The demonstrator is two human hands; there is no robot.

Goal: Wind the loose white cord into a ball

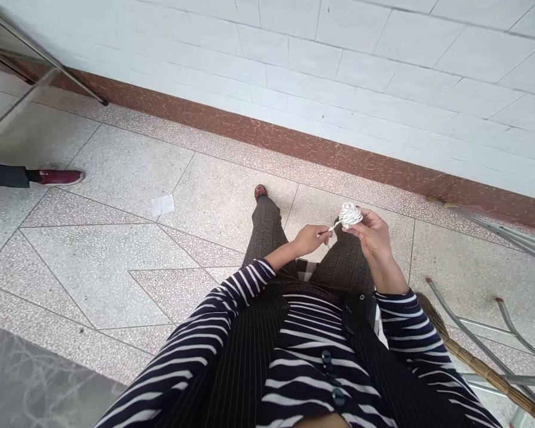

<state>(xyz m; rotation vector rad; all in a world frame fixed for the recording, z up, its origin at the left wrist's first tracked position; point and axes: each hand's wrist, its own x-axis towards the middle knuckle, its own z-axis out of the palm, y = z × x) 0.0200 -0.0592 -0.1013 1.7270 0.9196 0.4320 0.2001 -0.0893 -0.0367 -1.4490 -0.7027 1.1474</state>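
A small white ball of wound cord (350, 215) is held above my lap by my right hand (373, 236), its fingers and thumb closed around the ball's right and lower side. From the ball's left side runs a short twisted stretch of the same cord, and my left hand (312, 239) pinches it between thumb and fingers. The two hands are a small gap apart, with the cord bridging them. Part of the ball's underside is hidden by my right fingers.
A folded white paper (163, 205) lies on the speckled floor. Another person's red shoe (61, 177) is at the left, below a metal-legged table (49, 74). A straw broom (477, 359) and metal stool legs (459, 327) stand at the right. A tiled wall (294, 65) runs ahead.
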